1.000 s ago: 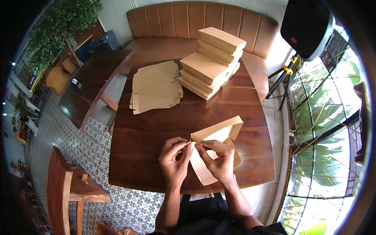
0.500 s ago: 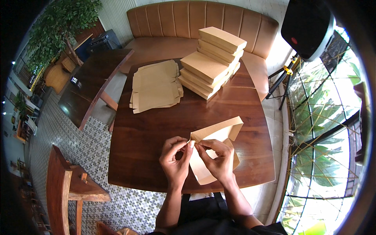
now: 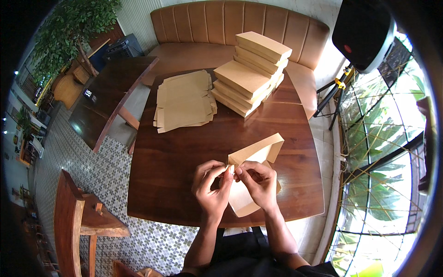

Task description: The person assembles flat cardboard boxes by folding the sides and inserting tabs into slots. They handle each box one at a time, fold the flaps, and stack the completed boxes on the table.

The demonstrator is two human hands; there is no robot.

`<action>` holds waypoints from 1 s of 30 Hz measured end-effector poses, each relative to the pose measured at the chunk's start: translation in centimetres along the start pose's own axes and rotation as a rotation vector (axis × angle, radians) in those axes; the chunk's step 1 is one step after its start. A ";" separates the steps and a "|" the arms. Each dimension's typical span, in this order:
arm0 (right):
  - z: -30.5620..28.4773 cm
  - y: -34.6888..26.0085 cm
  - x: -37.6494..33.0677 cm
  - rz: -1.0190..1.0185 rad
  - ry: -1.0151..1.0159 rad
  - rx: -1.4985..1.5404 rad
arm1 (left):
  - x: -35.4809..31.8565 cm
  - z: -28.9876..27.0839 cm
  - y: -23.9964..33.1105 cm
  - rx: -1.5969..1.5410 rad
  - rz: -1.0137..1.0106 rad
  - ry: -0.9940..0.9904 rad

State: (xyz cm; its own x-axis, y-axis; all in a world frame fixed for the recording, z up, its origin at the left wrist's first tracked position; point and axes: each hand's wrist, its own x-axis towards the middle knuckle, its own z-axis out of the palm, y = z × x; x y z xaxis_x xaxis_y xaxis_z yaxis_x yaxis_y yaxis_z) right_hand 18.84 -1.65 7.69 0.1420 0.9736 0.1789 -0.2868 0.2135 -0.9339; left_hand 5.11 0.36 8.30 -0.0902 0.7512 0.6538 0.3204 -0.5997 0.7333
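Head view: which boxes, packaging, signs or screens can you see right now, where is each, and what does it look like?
Half-folded box: tan cardboard, near table edge, pinched by the left hand and right hand.
Flat blanks: tan cut sheets, loose pile, far left of the table.
Folded boxes: tan, closed, stacked at the far edge.
Small sign: dark, with light marks, on the neighbouring table.
Screens: none seen.

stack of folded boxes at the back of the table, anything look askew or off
Yes, slightly: the stack of folded boxes is uneven, its top boxes turned and overhanging those below. The flat blanks beside it are fanned loosely. Nothing looks spilled or damaged.
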 end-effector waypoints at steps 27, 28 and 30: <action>0.2 0.1 0.3 0.048 -0.016 0.003 | -0.2 0.2 0.5 0.123 0.002 0.070; 0.6 0.0 0.0 0.033 0.021 -0.019 | -0.2 0.3 0.4 0.134 0.032 0.083; 1.0 -0.2 -0.4 0.033 0.072 -0.069 | -0.1 0.5 0.3 0.165 0.076 0.107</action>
State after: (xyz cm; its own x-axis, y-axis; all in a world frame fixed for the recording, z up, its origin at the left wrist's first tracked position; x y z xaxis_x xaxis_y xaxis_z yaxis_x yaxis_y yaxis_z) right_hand 17.89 -2.03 8.12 0.2024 0.9709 0.1276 -0.2270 0.1733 -0.9584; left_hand 5.72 0.25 8.33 -0.1571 0.6667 0.7286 0.4796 -0.5934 0.6464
